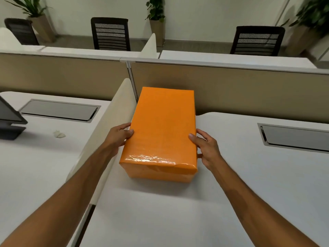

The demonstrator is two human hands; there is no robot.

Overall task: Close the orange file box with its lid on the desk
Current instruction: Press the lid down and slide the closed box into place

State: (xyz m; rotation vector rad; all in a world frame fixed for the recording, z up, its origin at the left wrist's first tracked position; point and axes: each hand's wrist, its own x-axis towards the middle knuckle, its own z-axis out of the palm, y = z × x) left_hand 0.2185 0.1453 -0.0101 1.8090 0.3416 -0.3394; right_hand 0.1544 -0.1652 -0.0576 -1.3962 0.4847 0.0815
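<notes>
1. Head view, closest stuff first: two bare forearms come in from the bottom corners, cut off by the frame before the elbows.
2. The left hand (119, 135) is clamped on the left long side of the orange lid (162, 125), thumb hooked over the top edge and the other fingers tucked down the side where you can't really see them.
3. The right hand (206, 148) does the same on the right long side, thumb on top, fingers wrapped down the edge.
4. The lid is a smooth rectangular slab, kinda glossy, with crinkly shine along the near edge like it's wrapped in film. The near right corner looks a bit dented.
5. It sits down over the orange file box (160, 173), so only a strip of the box's front wall shows underneath. Can't tell if it's fully seated.
6. The box stands on the desk (249, 184), a matte white top with a rounded back edge, right up against the cream divider (114, 120) on its left and close to the tan fabric partition (249, 90) behind.
7. A brushed metal cable hatch (295, 138) sits off to the right, cut off by the frame.
8. The background chairs and plants are blurry.
</notes>
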